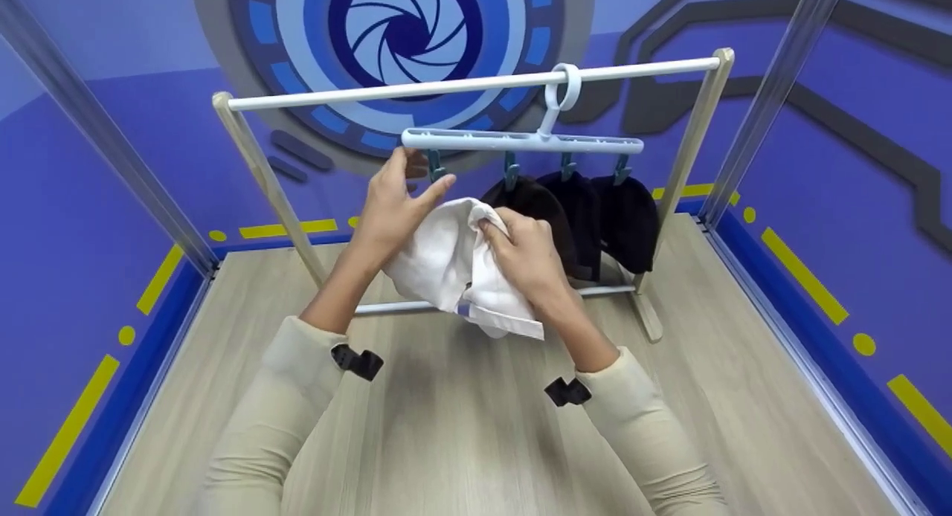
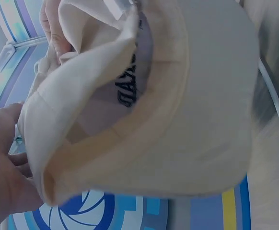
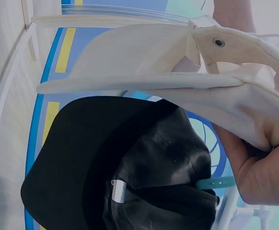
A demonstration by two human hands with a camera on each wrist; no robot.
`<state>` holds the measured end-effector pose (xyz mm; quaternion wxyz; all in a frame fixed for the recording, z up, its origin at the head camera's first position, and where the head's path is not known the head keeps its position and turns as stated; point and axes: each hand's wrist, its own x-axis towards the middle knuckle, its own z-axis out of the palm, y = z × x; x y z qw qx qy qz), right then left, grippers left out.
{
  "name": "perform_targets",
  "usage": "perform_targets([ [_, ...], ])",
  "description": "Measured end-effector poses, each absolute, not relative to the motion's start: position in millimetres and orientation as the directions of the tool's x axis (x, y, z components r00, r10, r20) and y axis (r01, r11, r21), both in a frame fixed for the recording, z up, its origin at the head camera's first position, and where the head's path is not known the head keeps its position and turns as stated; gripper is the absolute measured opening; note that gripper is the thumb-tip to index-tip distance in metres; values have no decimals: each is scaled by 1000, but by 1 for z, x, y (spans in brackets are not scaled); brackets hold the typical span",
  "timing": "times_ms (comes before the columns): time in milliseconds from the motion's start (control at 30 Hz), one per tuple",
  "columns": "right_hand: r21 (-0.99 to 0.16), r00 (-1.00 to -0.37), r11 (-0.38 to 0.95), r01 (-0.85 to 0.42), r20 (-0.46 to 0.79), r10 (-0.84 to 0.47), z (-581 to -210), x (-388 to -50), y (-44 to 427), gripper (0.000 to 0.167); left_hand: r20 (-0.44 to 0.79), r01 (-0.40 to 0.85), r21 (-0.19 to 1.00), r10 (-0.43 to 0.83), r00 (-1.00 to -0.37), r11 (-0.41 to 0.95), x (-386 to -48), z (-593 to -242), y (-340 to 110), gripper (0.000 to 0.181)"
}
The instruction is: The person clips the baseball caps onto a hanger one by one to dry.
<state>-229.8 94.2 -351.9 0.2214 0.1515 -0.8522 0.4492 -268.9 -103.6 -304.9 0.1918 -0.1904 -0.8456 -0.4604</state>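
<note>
A white cap (image 1: pixel 439 252) hangs in front of the rack, brim downward. My right hand (image 1: pixel 526 252) grips its crown, thumb pressed into the folded fabric. The left wrist view looks into the cap's inside (image 2: pixel 144 96), where dark lettering shows. Near the left end of the pale blue hanger (image 1: pixel 520 140), my left hand (image 1: pixel 394 204) has its thumb apart from its fingers, around a dark green clip (image 1: pixel 436 165); contact with the clip is unclear. Black caps (image 1: pixel 625 222) hang from the other clips. One, the black cap (image 3: pixel 144 163) in the right wrist view, hangs beside the white one.
A white rod (image 1: pixel 357 94) on wooden posts (image 1: pixel 688 140) carries the hanger by its ring hook (image 1: pixel 569 88). Below runs a lower white bar (image 1: pixel 394 307). The rack stands on a wood-grain surface (image 1: pixel 446 427), with blue patterned walls (image 1: pixel 855 166) behind and beside it.
</note>
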Motion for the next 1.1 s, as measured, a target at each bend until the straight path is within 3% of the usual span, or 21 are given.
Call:
perform_targets([
  [233,-688,-860,566,-455,504,-79,-359,-232,91,17,491,485,741,117,-863,464,-270,-307,-95,35],
  [667,-682,-863,574,-454,497,-93,-366,-235,87,15,516,476,795,-8,-856,375,-268,-310,-89,24],
  [1100,-676,-867,583,-450,488,-103,-374,-237,85,15,520,493,829,-39,-853,266,-266,-319,-85,24],
])
